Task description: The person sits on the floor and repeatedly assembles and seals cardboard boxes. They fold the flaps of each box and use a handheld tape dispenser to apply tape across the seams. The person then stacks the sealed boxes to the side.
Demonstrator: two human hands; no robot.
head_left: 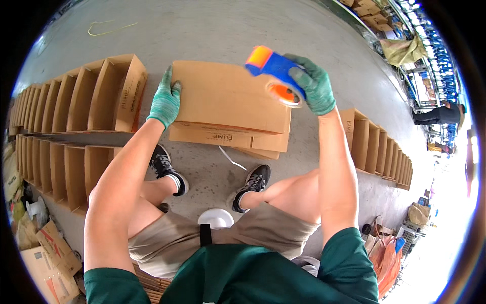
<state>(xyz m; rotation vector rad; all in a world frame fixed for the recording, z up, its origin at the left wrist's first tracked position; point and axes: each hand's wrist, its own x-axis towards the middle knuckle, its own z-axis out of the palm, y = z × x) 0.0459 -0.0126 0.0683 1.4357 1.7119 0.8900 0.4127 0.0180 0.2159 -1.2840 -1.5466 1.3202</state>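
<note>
In front of me a brown cardboard box (217, 99) lies on top of other flat cardboard (207, 136). My left hand (166, 101), in a green glove, rests against the box's left edge, its fingers stretched out along it. Above the right part of the box, my gloved right hand (315, 85) is wrapped round a blue and orange tape dispenser (277, 67). A roll with an orange core (284, 93) sits in the dispenser, which is held apart from the cardboard. The right palm side is partly hidden.
Rows of open cardboard boxes stand on the left (109, 93) and on the right (372, 139). A white strip (232, 158) lies between my shoes. Bags and flattened cartons (50, 263) lie at lower left. Another person (441, 114) is far off near shelving at right.
</note>
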